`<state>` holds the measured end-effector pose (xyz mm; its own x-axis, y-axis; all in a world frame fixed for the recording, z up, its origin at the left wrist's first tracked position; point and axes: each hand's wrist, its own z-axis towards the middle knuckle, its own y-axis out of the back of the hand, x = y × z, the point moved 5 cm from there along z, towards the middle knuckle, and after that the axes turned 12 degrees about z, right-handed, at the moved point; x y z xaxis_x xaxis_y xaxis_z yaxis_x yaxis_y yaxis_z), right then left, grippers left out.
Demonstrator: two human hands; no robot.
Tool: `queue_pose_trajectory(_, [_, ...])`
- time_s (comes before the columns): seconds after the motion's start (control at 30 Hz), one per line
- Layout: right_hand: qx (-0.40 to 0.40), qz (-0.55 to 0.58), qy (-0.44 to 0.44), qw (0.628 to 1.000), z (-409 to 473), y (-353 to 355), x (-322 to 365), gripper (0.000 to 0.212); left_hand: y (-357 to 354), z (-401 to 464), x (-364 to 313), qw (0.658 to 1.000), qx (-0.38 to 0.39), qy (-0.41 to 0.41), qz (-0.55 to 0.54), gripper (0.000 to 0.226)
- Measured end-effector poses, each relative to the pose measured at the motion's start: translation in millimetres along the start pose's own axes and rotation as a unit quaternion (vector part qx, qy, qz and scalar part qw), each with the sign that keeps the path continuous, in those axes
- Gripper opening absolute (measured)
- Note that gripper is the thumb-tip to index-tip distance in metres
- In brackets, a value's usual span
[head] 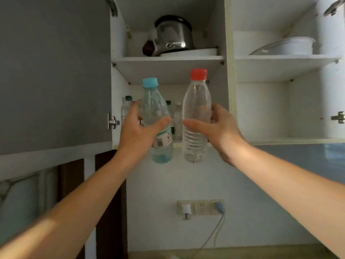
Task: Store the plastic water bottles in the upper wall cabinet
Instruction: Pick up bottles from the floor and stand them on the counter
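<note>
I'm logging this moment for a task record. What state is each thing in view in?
Left hand: grips the blue-capped bottle.
Right hand: grips the red-capped bottle.
Blue-capped bottle: capped, upright, held up before the lower shelf.
Red-capped bottle: capped, upright, held up, unlabelled.
Cabinet: doors open.
Bottles on lower shelf: standing upright.
Pot: on the upper shelf.

Open white wall cabinet [230, 71], steel pot [173, 34] on a white tray [196, 52] on the shelf above its left bottom compartment, stored bottles [177, 120] standing below, white lidded bowl [296, 46] on the right shelf
</note>
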<state>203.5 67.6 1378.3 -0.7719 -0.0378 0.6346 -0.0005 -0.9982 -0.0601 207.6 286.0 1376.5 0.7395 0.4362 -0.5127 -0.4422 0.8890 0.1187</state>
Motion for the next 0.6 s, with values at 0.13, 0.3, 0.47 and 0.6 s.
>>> queue_pose_trajectory(0.13, [0.015, 0.006, 0.013, 1.000, 48, -12, -28, 0.049, -2, 36, 23, 0.998, -0.040, 0.005, 0.039, 0.067])
queue_pose_trajectory(0.3, [0.027, 0.005, 0.004, 1.000, 105, -18, -69, 0.047, -21, 77, 44, 0.995, -0.056, -0.005, 0.081, 0.069])
queue_pose_trajectory(0.47, [0.038, -0.001, -0.033, 0.999, 149, -25, -114, 0.057, -53, 110, 81, 0.993, -0.043, 0.017, 0.105, 0.074])
queue_pose_trajectory(0.6, [0.050, -0.006, -0.072, 0.996, 181, -28, -140, 0.052, -73, 132, 114, 0.992, -0.012, 0.030, 0.119, 0.072])
